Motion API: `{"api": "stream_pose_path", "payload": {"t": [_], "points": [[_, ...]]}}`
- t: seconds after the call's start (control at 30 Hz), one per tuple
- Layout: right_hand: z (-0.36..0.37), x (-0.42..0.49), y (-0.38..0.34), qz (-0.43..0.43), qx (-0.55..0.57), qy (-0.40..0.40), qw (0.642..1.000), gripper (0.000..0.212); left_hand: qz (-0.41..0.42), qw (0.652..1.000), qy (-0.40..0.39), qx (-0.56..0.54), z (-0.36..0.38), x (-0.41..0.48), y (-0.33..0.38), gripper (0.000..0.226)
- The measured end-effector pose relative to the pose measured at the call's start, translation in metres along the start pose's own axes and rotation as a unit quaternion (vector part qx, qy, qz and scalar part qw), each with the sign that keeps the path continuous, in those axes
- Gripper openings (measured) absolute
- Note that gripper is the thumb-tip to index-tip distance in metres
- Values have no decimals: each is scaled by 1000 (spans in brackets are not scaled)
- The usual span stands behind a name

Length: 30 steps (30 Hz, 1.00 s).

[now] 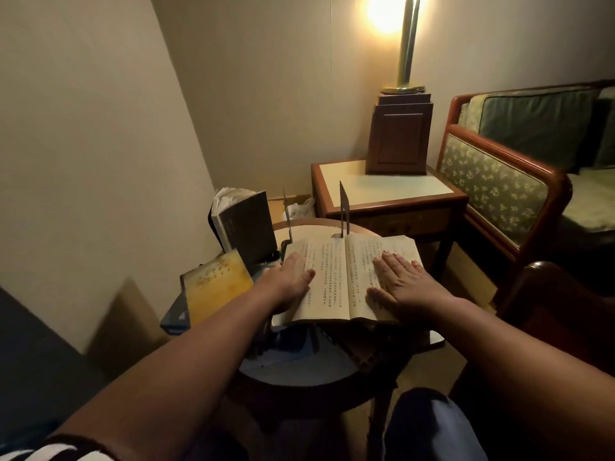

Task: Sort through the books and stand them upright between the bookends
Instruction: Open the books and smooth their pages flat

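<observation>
**Item: open book (336, 271), position and handling**

1. Location. The open book lies flat, pages up, on the near side of the round table (312, 222). It sits just in front of the two bookends. Its far edge reaches the foot of the right bookend (343, 207); the left bookend (287, 211) stands just beyond its far left corner. It is not yet between them. It appears to rest on other items; what they are cannot be told.

2. Hand state. The left hand (291, 281) rests on the left page near the outer edge, fingers straight, thumb on the paper. The right hand (404, 282) lies flat on the right page, fingers spread. Neither hand grasps anything; both press the pages down.

3. Handling (est. from appearance). Yellowed pages and a thin, soft-looking cover suggest a paperback: prob. light, flexible, inclined to sag if lifted open by one side. Aged paper may tear or crease, so no hold on single leaves.

4. Recommended hold. Close the book first. Then take it near the spine, thumb on one cover and fingers on the other, approx. mid-height. Lower it spine-side, bottom edge first.

5. Caution. The bookends look like thin sheet metal and may slide or tip if pushed.

6. Other stock. A gray book (246, 224) stands at a lean left of the left bookend. A yellow book (216, 282) lies tilted at the table's left edge.
</observation>
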State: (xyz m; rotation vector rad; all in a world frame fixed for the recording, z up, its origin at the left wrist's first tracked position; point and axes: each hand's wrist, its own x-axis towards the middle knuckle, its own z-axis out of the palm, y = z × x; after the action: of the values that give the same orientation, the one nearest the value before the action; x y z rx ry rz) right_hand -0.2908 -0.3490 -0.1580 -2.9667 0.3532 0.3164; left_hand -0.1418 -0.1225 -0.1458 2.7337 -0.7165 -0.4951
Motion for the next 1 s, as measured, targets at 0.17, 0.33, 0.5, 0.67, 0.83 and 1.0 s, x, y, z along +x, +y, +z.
{"api": "stream_pose_path", "payload": {"t": [0.17,0.33,0.5,0.67,0.83,1.0], "points": [[-1,-1,0,4,10,2,1000,96,-24,998,20,-50,-7,12,4,67],[2,0,4,4,8,8,1000,93,-37,993,11,-109,-12,41,-10,72],[2,5,10,-3,3,6,1000,95,-31,986,-3,-163,-12,64,-23,95],[1,10,12,-6,5,7,1000,99,30,979,46,-199,-26,55,-21,88],[1,11,13,-7,6,9,1000,97,59,971,82,-216,-39,56,-15,86],[0,10,13,-4,15,11,1000,99,99,955,113,-254,-53,53,0,76]]}}
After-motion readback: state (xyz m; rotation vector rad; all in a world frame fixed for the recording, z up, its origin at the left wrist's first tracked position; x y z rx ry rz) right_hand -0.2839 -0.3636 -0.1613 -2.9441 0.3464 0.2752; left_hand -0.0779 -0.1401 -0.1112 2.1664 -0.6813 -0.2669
